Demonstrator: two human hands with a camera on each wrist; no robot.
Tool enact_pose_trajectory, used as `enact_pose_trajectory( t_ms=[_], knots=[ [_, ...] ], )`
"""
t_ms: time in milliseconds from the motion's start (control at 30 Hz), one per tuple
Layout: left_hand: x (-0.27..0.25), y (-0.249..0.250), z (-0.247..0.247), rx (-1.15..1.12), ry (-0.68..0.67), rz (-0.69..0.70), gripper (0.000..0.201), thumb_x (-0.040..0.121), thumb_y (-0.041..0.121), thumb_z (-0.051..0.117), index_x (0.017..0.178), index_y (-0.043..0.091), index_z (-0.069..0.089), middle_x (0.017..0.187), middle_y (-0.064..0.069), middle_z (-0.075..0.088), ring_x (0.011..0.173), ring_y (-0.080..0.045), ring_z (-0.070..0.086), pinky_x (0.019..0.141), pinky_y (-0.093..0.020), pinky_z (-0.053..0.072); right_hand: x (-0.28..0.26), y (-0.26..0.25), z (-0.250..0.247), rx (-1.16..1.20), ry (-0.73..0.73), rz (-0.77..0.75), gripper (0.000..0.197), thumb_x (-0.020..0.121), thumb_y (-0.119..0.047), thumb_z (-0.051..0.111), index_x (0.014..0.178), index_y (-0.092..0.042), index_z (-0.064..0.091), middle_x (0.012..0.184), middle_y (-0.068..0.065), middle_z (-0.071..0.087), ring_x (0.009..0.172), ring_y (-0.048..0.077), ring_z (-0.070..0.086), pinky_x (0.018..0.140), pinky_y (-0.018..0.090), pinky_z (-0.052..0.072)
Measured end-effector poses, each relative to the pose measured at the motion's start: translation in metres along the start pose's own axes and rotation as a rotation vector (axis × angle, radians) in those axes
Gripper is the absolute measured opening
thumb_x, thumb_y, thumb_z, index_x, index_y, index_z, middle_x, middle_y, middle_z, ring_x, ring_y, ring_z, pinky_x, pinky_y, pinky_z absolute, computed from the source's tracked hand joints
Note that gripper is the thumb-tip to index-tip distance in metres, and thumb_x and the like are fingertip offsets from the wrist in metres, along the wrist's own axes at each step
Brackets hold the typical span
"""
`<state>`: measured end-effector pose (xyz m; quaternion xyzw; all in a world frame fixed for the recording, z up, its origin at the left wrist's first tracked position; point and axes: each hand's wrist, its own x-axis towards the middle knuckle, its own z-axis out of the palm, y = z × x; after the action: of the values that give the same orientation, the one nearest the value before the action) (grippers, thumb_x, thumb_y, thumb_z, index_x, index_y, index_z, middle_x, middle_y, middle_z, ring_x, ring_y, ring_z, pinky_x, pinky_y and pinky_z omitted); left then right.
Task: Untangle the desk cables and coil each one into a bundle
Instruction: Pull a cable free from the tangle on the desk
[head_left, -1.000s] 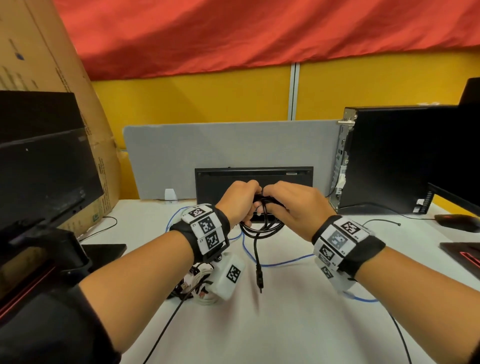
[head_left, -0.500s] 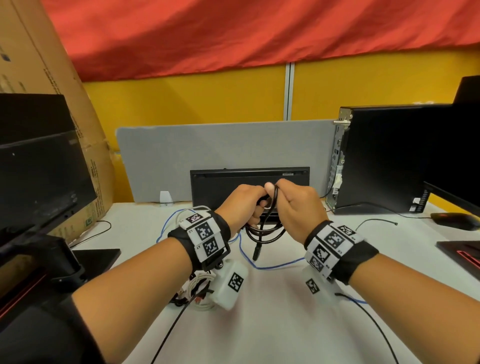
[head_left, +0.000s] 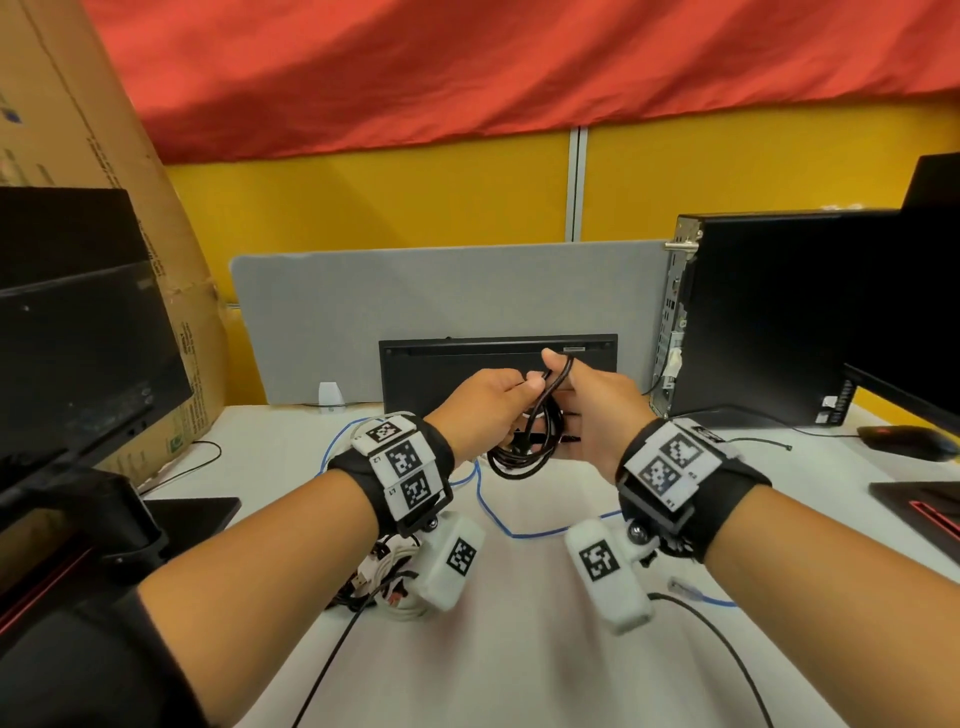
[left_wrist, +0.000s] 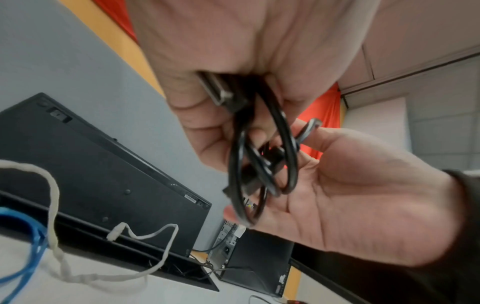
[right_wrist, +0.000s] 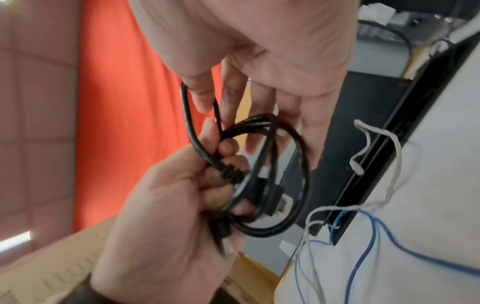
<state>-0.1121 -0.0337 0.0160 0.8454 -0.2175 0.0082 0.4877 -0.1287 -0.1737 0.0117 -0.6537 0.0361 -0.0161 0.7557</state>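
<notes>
My left hand (head_left: 483, 405) is clenched around the black cable (head_left: 527, 452), its fingers curled over the gathered loops, and one plug end pokes out of that fist in the left wrist view. My right hand (head_left: 597, 410) faces it, just beside it, with a single loop of the same cable hooked over my thumb (head_left: 553, 358) and running up between the two hands; the other fingers of that hand lie mostly straight behind the coil, so I would call the grip a light hook on the loop and no more. The coiled part hangs below and between both hands, held up off the desk (head_left: 519, 649).

Under my hands a blue cable (head_left: 498, 519) snakes across the white top, passing towards my right wrist. Below my left wrist lies a heap of white and dark cables (head_left: 384, 577), and a thin black lead (head_left: 327, 670) trails from it towards me. Beyond my knuckles a black keyboard (head_left: 467, 364) leans upright against a grey divider panel (head_left: 415, 301). Off past my right hand stands a black computer tower (head_left: 769, 312); off past my left hand stand a dark monitor (head_left: 78, 338) and a cardboard box (head_left: 93, 130).
</notes>
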Motion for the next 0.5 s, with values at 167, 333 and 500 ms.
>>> enact_pose_trajectory(
  t_ms=[167,333,500],
  knots=[
    [0.003,-0.006,-0.001,0.247,0.025,0.048,0.029,0.102,0.029,0.043,0.077,0.019,0.053,0.071,0.002,0.056,0.063,-0.012,0.053,0.059,-0.025,0.043,-0.004,-0.007,-0.002,0.011,-0.094,0.250,0.030,0.086,-0.046,0.065,0.098,-0.021,0.075,0.095,0.008,0.074,0.097,0.032,0.066,0.090,0.058,0.047],
    [0.008,-0.014,-0.004,0.441,0.133,0.040,0.030,0.100,0.034,0.044,0.076,0.018,0.048,0.072,0.000,0.055,0.062,-0.014,0.051,0.053,-0.025,0.039,-0.006,-0.014,0.002,0.093,-0.005,0.243,0.016,0.092,-0.020,0.061,0.094,-0.005,0.067,0.087,0.011,0.064,0.078,0.024,0.064,0.065,0.037,0.057],
    [0.011,-0.021,-0.010,0.454,0.158,0.034,0.026,0.100,0.032,0.044,0.076,0.021,0.046,0.075,-0.001,0.056,0.064,-0.015,0.054,0.055,-0.028,0.043,-0.007,-0.025,0.002,0.335,-0.094,0.229,0.027,0.101,-0.019,0.043,0.101,0.002,0.059,0.062,0.007,0.061,0.059,0.021,0.065,0.059,0.035,0.056]
  ],
)
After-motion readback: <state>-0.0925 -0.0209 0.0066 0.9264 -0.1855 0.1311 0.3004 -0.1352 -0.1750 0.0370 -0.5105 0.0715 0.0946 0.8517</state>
